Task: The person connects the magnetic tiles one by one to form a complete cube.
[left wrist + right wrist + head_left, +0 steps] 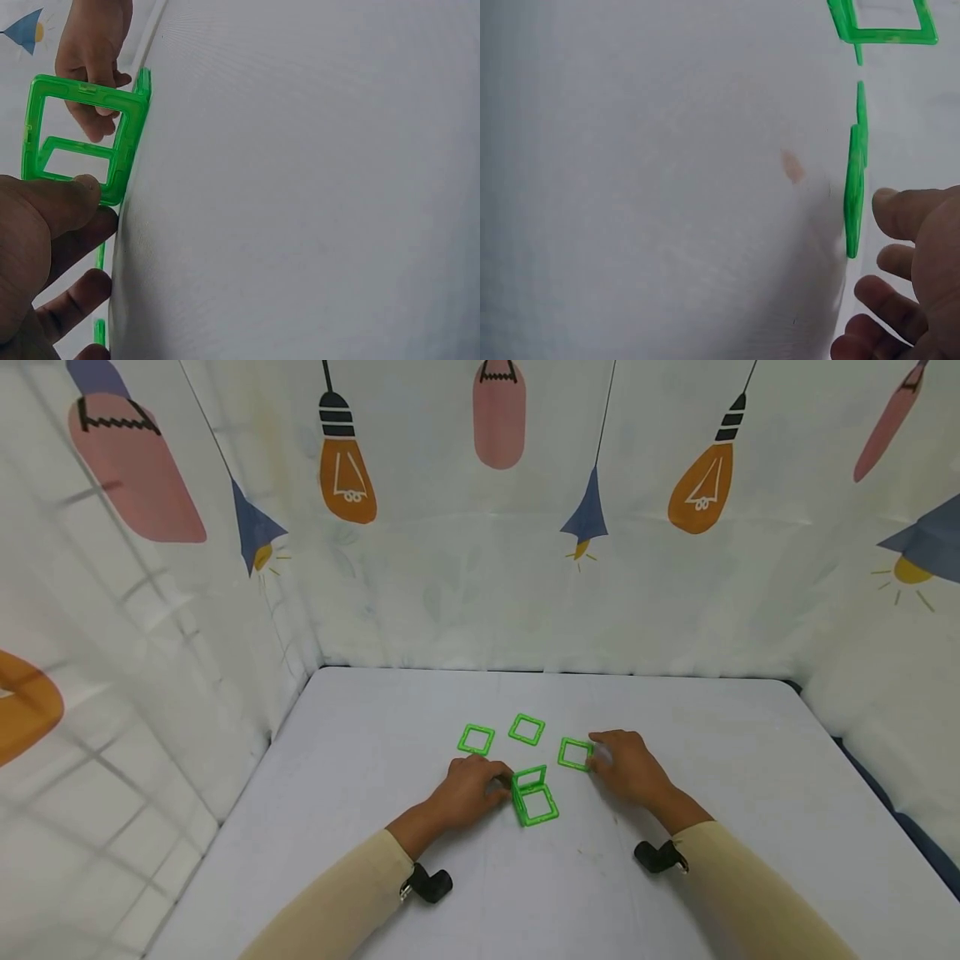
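My left hand (468, 793) pinches the left side of several joined green square magnetic tiles (542, 820). In the left wrist view the thumb presses on the lower edge of the upright tile (86, 90), with other fingers behind it. One tile of this group lies flat and others stand up from it, forming a corner. My right hand (630, 768) is at the right edge of a loose green tile (561, 752), thumb and forefinger spread. In the right wrist view its fingertips (885, 196) are a little apart from the nearest tile (853, 195).
Two more loose green square tiles lie farther back, one at the left (481, 727) and one in the middle (531, 718). All are on a white-covered table (375, 718). Printed white cloth (450, 577) hangs behind the table and at both sides.
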### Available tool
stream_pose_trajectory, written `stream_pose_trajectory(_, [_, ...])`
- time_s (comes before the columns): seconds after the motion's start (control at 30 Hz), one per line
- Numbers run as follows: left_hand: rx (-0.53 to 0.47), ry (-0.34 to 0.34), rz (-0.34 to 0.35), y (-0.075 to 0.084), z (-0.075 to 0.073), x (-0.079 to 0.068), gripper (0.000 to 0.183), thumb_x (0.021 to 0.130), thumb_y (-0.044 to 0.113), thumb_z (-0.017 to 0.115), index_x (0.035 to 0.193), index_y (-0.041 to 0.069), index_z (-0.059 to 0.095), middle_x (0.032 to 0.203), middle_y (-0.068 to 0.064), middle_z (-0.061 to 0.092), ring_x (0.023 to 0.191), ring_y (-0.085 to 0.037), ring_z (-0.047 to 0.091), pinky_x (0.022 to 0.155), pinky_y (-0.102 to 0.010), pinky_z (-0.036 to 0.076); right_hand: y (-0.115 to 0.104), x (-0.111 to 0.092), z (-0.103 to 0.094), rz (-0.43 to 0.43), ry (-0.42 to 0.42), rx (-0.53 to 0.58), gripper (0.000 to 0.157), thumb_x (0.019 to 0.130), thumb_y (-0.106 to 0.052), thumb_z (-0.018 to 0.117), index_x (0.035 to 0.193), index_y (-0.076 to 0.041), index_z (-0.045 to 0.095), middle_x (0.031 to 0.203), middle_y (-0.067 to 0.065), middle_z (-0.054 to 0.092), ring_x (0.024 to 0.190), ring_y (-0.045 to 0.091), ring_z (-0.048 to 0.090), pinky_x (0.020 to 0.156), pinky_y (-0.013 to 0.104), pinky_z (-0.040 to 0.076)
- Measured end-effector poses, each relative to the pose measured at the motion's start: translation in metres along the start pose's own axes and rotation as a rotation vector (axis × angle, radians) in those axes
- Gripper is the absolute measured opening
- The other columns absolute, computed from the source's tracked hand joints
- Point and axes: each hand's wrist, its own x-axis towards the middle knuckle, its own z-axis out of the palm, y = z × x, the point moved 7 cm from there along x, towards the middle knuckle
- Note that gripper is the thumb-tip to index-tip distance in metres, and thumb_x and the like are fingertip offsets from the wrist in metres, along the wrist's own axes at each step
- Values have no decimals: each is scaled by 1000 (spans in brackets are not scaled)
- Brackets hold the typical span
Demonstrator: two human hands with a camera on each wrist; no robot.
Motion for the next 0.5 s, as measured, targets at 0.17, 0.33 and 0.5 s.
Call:
stream_pose_trajectory(0.17, [7,-7,-8,1,0,0,24,95,24,76,119,19,73,110,12,72,106,-14,57,98,-48,38,1,2,2,-5,-13,-26,50,96,-25,75,139,-3,62,142,25,53,137,47,40,109,60,37])
stream_pose_trajectory(0.33, [13,-16,-14,1,0,0,25,95,24,76,119,20,73,111,14,71,106,-13,57,99,-46,38,1,3,1,-1,-23,-46,52,95,-27,75,139,-2,61,142,26,51,138,48,36,109,60,37])
stream_pose_trajectory(0.5, [18,-12,-2,1,0,0,25,95,24,77,119,19,73,111,11,72,106,-15,57,97,-47,39,1,4,2,6,-38,-33,51,95,-26,75,139,-3,62,144,27,49,138,49,34,109,60,37])
